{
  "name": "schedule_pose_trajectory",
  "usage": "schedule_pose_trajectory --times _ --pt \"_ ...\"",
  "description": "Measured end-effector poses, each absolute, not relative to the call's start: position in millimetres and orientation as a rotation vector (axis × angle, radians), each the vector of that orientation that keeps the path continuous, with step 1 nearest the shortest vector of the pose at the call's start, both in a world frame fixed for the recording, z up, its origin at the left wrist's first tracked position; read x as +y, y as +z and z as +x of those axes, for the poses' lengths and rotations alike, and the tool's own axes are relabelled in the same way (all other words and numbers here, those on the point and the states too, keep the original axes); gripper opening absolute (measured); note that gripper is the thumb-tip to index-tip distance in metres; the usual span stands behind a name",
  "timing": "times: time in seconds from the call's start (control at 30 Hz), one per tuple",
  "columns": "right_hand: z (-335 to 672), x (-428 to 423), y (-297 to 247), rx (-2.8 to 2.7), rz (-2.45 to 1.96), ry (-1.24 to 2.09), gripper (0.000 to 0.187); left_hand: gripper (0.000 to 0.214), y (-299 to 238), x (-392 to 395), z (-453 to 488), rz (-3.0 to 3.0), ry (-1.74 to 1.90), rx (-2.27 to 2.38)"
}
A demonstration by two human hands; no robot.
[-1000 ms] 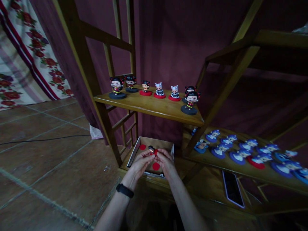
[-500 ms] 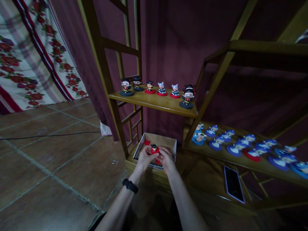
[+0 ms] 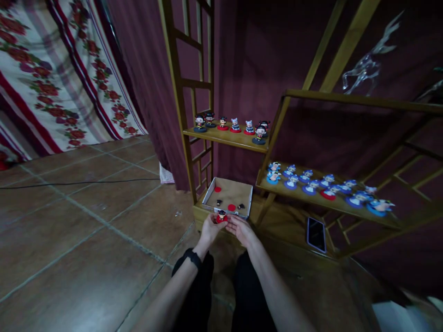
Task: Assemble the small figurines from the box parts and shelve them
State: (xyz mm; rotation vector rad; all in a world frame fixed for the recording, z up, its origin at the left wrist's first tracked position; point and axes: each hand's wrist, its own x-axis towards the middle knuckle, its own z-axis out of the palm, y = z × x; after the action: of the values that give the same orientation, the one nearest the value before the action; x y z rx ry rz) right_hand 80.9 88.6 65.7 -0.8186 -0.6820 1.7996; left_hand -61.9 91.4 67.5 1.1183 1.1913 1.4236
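In front of the box's near edge, a small black-haired figurine [image 3: 222,215] on a red round base sits upright between my hands. My left hand [image 3: 209,230] is closed on it, thumb and fingers at the left of the base. The fingertips of my right hand [image 3: 242,230] press together at the base's right edge. Just beyond, a shallow cardboard box [image 3: 228,186] holds red round bases [image 3: 231,208] and small dark figure pieces [image 3: 219,202]. Several finished figurines [image 3: 235,124] stand on the wooden shelf [image 3: 224,136] above.
On the lower right shelf stand several blue figurines [image 3: 311,186], one with a red base. A phone [image 3: 316,234] lies on the bottom board. A clear glass deer [image 3: 367,69] stands higher up. A black cable [image 3: 86,183] crosses the tiled floor at left.
My view has drawn back and turned right. Both hands have come from above the box to its near side with the figurine, so more of the box's contents shows.
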Motion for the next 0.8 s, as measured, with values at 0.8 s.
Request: schedule_pose_trajectory --times 0.8 --pt "80 57 48 -0.623 -1.045 1.64 0.018 0.042 47 56 -45 1.11 1.383 1.17"
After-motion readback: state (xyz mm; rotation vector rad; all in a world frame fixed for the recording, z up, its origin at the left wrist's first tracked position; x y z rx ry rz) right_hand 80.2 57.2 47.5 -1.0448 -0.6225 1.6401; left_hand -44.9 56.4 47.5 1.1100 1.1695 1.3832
